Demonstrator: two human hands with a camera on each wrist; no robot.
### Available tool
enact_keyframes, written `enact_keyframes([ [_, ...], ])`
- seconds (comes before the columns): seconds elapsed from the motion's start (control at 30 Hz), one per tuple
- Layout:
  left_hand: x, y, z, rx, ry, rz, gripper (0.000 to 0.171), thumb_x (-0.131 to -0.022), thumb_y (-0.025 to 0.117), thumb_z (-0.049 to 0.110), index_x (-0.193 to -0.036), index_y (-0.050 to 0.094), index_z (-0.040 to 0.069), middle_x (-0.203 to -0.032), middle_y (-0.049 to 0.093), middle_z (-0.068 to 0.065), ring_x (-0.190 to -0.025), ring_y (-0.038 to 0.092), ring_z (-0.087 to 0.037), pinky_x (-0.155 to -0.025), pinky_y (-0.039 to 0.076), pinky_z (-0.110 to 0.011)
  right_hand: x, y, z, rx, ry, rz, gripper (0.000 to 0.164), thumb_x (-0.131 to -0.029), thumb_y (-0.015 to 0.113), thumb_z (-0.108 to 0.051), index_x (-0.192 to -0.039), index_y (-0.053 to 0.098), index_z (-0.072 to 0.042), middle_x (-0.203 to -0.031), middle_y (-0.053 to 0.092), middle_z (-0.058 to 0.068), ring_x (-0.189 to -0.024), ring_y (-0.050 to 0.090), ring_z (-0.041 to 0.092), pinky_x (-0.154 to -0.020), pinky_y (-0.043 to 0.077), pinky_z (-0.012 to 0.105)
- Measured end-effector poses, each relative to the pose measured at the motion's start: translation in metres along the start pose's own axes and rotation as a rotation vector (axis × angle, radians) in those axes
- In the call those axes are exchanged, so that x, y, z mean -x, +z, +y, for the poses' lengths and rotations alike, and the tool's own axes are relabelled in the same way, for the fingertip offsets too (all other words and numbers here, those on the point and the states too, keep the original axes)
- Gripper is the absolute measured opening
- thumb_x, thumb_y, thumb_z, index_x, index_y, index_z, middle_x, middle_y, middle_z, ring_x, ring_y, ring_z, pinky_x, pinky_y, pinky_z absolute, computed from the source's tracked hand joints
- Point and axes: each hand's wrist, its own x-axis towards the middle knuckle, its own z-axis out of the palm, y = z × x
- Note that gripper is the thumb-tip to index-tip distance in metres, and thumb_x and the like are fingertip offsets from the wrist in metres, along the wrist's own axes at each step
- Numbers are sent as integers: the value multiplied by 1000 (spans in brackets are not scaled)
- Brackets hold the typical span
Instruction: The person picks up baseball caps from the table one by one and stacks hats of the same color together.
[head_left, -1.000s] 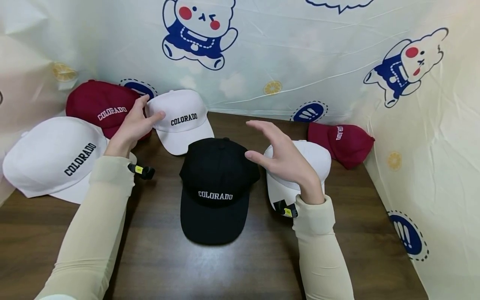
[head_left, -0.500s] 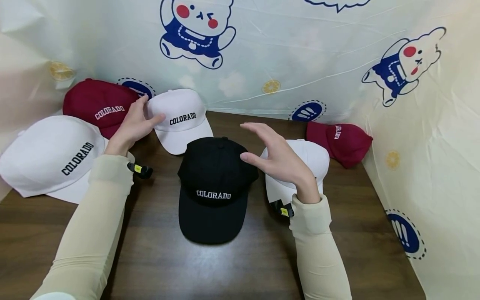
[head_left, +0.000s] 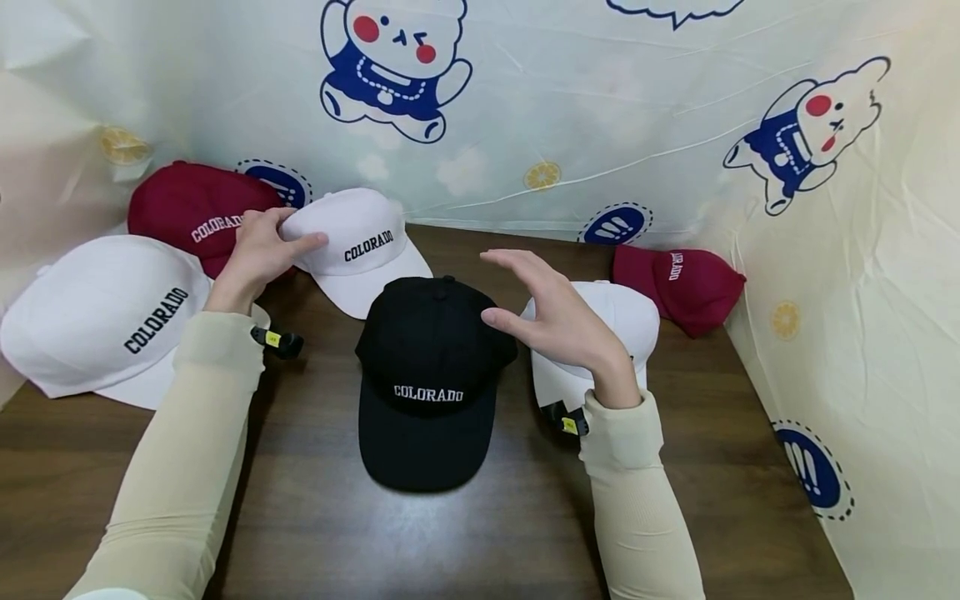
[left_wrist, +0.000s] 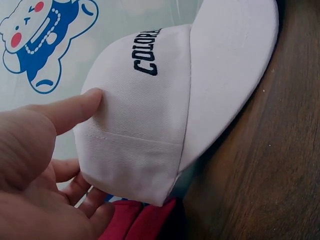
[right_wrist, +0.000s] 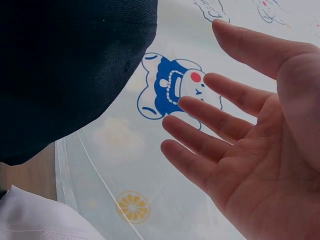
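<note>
My left hand (head_left: pixel 258 250) grips the rear side of a white COLORADO cap (head_left: pixel 367 225) at the back of the table. In the left wrist view the thumb presses the crown of that white cap (left_wrist: pixel 130 110), and the other fingers curl behind its lower edge. Its brim angles forward and right. Front and centre lies a black COLORADO cap (head_left: pixel 431 350), brim toward me. To its right my right hand (head_left: pixel 566 321) hovers with fingers spread, partly covering a second white cap (head_left: pixel 622 312). The right wrist view shows this palm (right_wrist: pixel 260 150) bare, beside the black crown.
A maroon cap (head_left: pixel 198 200) and a large white cap (head_left: pixel 112 292) sit at the left, partly behind the left arm. Another maroon cap (head_left: pixel 701 287) lies on its side at the back right. Printed cloth (head_left: pixel 495 92) walls in the wooden table (head_left: pixel 300 517).
The left hand has tightened on the white cap and tilted it, its brim swinging slightly right toward the black cap. The right hand shifted a little left, then stayed still.
</note>
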Motion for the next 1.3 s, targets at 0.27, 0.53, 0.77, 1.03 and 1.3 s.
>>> enact_keyframes([
  [0.27,3,-4,5,130,-25,21,81,-79,73,49,-138,35,10,-139,39,-14,-121,38,-30,-93,45,-48,2,-1,2,8,9,6,62,-90,66,-38,-144,38,-23,-143,38,-11,-130,32,5,-104,34,42],
  [0.53,7,-6,24,176,66,48,67,-78,74,44,-130,44,15,-133,45,-9,-118,42,-25,-94,45,-48,4,-2,2,9,12,6,62,-90,66,-38,-144,38,-23,-143,38,-10,-130,32,6,-104,35,43],
  [0.77,20,-18,48,215,107,148,58,-81,76,32,-129,49,18,-134,47,-6,-118,43,-22,-96,42,-49,5,-4,2,26,-5,18,61,-90,66,-36,-143,39,-23,-143,38,-9,-130,31,6,-104,34,42],
  [1.03,44,-35,76,392,211,291,52,-79,78,15,-124,52,15,-132,50,-4,-119,44,-17,-100,41,-39,7,-9,3,21,2,46,60,-90,67,-35,-143,39,-25,-144,39,-10,-130,32,5,-104,35,42],
  [1.3,71,-48,106,714,401,303,50,-73,78,-4,-117,54,5,-127,54,-13,-117,48,-24,-100,40,-31,9,-16,5,7,-15,107,59,-89,69,-31,-142,41,-27,-141,42,-10,-126,38,8,-97,43,39],
])
